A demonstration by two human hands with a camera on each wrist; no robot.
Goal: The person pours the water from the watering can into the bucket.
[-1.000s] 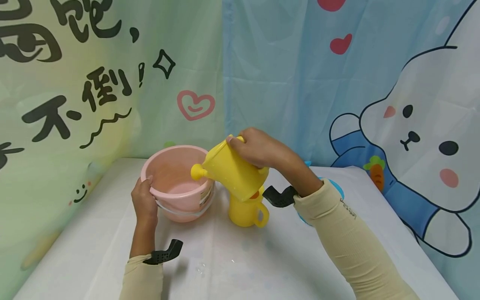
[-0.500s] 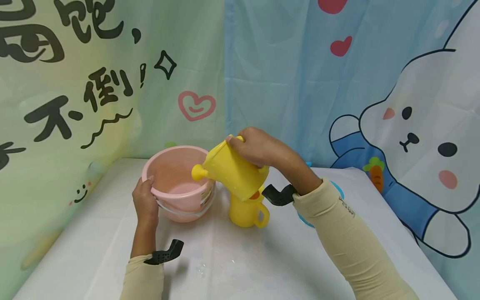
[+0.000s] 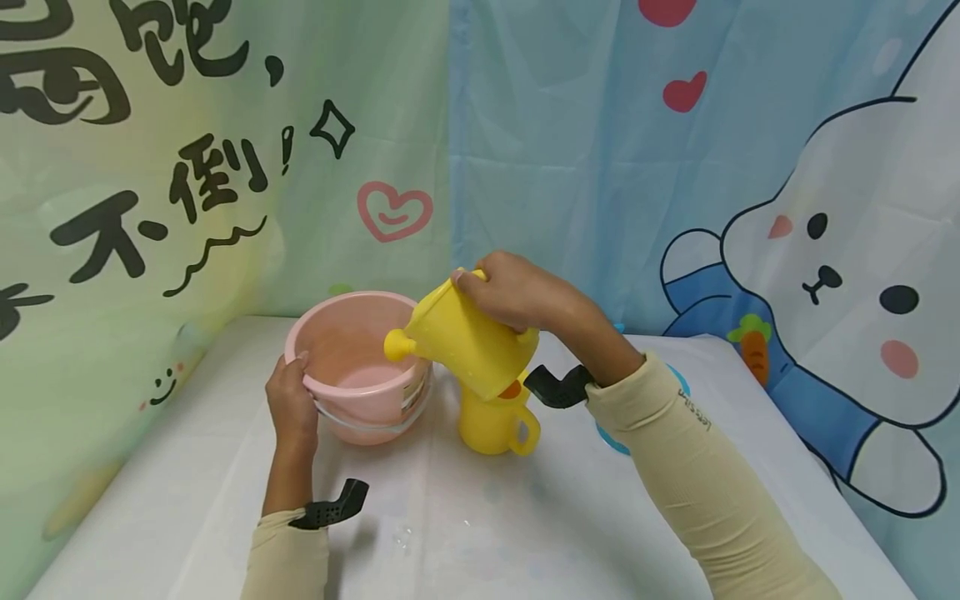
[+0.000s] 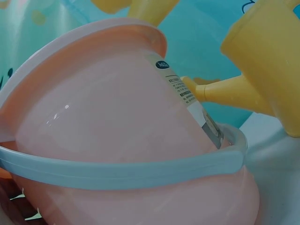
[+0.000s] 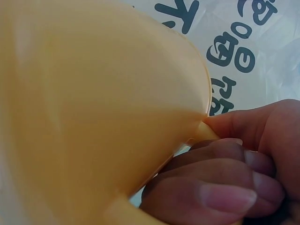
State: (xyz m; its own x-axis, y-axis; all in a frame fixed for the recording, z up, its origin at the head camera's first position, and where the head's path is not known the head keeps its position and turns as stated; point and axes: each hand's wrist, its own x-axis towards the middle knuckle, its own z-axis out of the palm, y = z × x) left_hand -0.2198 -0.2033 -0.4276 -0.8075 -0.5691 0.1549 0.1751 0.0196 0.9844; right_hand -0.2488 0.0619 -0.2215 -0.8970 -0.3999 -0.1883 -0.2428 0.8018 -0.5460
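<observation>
My left hand [image 3: 292, 404] grips the pink bucket [image 3: 367, 410] by its left rim, thumb over the edge; the bucket is tilted slightly. In the left wrist view its grey carrying handle [image 4: 117, 174] hangs across the front, beside a printed label [image 4: 180, 89]. My right hand [image 3: 513, 292] holds a yellow watering can [image 3: 472, 346] by its handle, fingers curled round it in the right wrist view. The can is tipped left, its spout head [image 3: 397, 344] over the bucket's right rim; no stream shows. Beneath it stands a second yellow watering can [image 3: 483, 431], partly hidden.
Behind my right forearm a blue rounded object [image 3: 615, 439] is mostly hidden. Small water drops [image 3: 402, 537] lie on the white tabletop [image 3: 450, 517] near the front. A printed curtain [image 3: 540, 183] hangs along the back and sides.
Almost nothing differs. The whole view shifts very slightly, while both hands, the bucket and the tipped watering can keep their places.
</observation>
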